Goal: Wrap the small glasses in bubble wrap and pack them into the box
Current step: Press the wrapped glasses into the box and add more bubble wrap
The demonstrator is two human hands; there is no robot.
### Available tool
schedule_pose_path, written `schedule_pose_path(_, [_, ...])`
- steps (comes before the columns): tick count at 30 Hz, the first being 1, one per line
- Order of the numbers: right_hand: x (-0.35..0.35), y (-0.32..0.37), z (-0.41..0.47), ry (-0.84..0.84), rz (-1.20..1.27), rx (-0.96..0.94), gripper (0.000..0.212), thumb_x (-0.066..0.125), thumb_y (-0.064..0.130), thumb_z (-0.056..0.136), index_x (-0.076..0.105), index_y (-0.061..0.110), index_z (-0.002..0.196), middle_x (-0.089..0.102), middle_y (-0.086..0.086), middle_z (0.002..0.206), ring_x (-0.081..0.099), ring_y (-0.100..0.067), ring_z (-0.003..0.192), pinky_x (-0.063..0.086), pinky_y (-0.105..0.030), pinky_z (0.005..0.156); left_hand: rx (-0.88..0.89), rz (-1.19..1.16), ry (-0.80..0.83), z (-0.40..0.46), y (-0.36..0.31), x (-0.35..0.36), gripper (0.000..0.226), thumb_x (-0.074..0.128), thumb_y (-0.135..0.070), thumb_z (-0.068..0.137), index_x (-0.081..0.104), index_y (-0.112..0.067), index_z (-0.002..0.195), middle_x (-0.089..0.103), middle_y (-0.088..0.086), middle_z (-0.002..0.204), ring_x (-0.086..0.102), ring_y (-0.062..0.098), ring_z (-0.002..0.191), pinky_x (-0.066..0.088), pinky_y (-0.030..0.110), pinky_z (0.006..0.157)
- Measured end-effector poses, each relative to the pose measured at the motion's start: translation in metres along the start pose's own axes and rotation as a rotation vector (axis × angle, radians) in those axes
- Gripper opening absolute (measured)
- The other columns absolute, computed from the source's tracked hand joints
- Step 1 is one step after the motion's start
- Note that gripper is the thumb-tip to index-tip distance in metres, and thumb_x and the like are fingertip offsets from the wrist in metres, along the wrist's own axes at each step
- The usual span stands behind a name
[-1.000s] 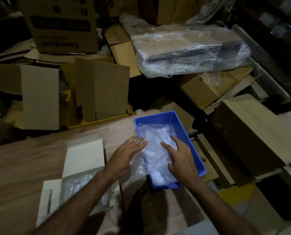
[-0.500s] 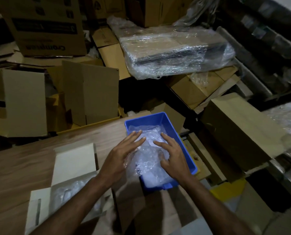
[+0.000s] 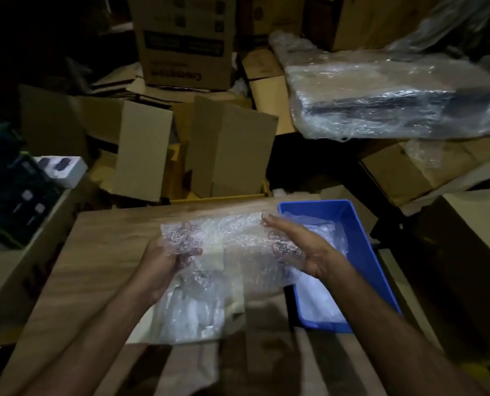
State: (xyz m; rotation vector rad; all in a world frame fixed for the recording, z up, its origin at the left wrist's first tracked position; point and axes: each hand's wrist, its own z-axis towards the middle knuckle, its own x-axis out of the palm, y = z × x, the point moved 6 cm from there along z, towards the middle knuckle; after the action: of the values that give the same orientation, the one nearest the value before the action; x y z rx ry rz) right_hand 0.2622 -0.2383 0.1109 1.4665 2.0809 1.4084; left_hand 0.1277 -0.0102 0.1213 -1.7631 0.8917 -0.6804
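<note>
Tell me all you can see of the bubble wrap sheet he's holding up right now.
The bubble wrap sheet is clear, crinkled plastic with small bubbles that catch the light. It is held spread above the wooden table, between the two hands: the left hand grips its left end from below, the right hand holds its right end. The white box shows through it. Its right edge hangs beside the blue bin. No glass is visible in it.
</note>
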Motion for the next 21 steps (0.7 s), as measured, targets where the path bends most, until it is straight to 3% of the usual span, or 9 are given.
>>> schedule_pose_path(2, [0.011, -0.021, 0.006, 0.146, 0.198, 0.113, 0.061, 0.09, 0.036, 0.075, 0.067, 0.016, 0.128, 0.067, -0.003, 0.133, 0.068, -0.02, 0.112, 0.053, -0.04, 0.102, -0.054, -0.021, -0.109, 0.002, 0.011, -0.023, 0.02, 0.053, 0.001, 0.099, 0.068, -0.011, 0.103, 0.073, 0.003, 0.078, 0.066, 0.01, 0.054, 0.045, 0.017, 0.041])
schedule_pose_path(3, [0.016, -0.033, 0.008, 0.197, 0.262, 0.139, 0.077, 0.096, 0.032, 0.065, 0.063, 0.012, 0.132, 0.065, -0.009, 0.136, 0.069, -0.024, 0.113, 0.055, -0.043, 0.101, -0.087, -0.05, -0.144, 0.002, 0.018, -0.033, 0.016, 0.055, -0.005, 0.099, 0.07, -0.01, 0.099, 0.072, 0.002, 0.071, 0.062, 0.012, 0.051, 0.045, 0.017, 0.043])
schedule_pose_path(7, [0.029, -0.074, 0.012, 0.069, -0.018, 0.041, 0.107, 0.099, 0.017, 0.054, 0.043, 0.021, 0.145, 0.067, -0.014, 0.129, 0.07, -0.026, 0.113, 0.057, -0.041, 0.097, -0.229, -0.107, -0.215, -0.001, 0.05, -0.069, 0.022, 0.058, -0.023, 0.099, 0.074, -0.009, 0.092, 0.07, 0.0, 0.064, 0.06, 0.012, 0.049, 0.048, 0.022, 0.051])
schedule_pose_path(10, [0.048, -0.077, 0.007, -0.075, -0.19, -0.173, 0.082, 0.092, 0.022, 0.072, 0.048, 0.038, 0.139, 0.072, 0.003, 0.115, 0.073, -0.012, 0.103, 0.059, -0.027, 0.085, -0.324, -0.139, -0.231, -0.009, 0.068, -0.087, 0.024, 0.055, -0.024, 0.101, 0.071, -0.009, 0.091, 0.065, -0.001, 0.055, 0.056, 0.011, 0.041, 0.045, 0.019, 0.043])
schedule_pose_path(13, [0.065, -0.08, 0.002, -0.06, -0.292, -0.329, 0.041, 0.071, 0.003, 0.092, 0.06, 0.027, 0.125, 0.075, 0.017, 0.086, 0.069, -0.003, 0.074, 0.056, -0.02, 0.068, -0.289, -0.016, -0.32, -0.018, 0.074, -0.107, 0.012, 0.06, -0.02, 0.098, 0.065, -0.011, 0.091, 0.06, -0.003, 0.048, 0.048, 0.009, 0.035, 0.034, 0.015, 0.035])
schedule_pose_path(15, [0.07, -0.086, 0.002, -0.028, -0.326, -0.32, 0.026, 0.065, -0.001, 0.094, 0.071, 0.017, 0.113, 0.075, 0.007, 0.086, 0.064, -0.01, 0.074, 0.053, -0.02, 0.066, -0.212, 0.059, -0.332, -0.023, 0.073, -0.121, 0.012, 0.057, -0.015, 0.1, 0.061, -0.009, 0.109, 0.067, 0.0, 0.054, 0.053, 0.012, 0.044, 0.037, 0.017, 0.038])
schedule_pose_path(17, [0.071, -0.093, 0.004, -0.002, -0.356, -0.265, 0.028, 0.073, 0.003, 0.089, 0.074, 0.014, 0.114, 0.076, 0.001, 0.098, 0.069, -0.009, 0.083, 0.053, -0.019, 0.073, -0.127, 0.128, -0.288, -0.03, 0.071, -0.129, 0.032, 0.054, -0.014, 0.103, 0.049, -0.016, 0.134, 0.076, -0.002, 0.074, 0.063, 0.018, 0.062, 0.046, 0.023, 0.047])
schedule_pose_path(19, [0.07, -0.096, 0.005, 0.001, -0.422, -0.191, 0.055, 0.089, 0.009, 0.074, 0.069, 0.014, 0.125, 0.074, 0.002, 0.112, 0.072, -0.008, 0.098, 0.057, -0.019, 0.081, -0.061, 0.141, -0.195, -0.037, 0.067, -0.136, 0.052, 0.055, -0.013, 0.103, 0.038, -0.031, 0.148, 0.073, -0.004, 0.106, 0.068, 0.023, 0.085, 0.054, 0.028, 0.061])
schedule_pose_path(21, [0.074, -0.094, 0.001, 0.001, -0.595, -0.202, 0.075, 0.096, 0.013, 0.062, 0.066, 0.015, 0.131, 0.069, 0.004, 0.124, 0.07, -0.008, 0.105, 0.058, -0.021, 0.087, -0.069, 0.09, -0.034, -0.045, 0.064, -0.138, 0.054, 0.058, -0.013, 0.1, 0.043, -0.034, 0.147, 0.068, 0.004, 0.122, 0.065, 0.026, 0.101, 0.057, 0.032, 0.078])
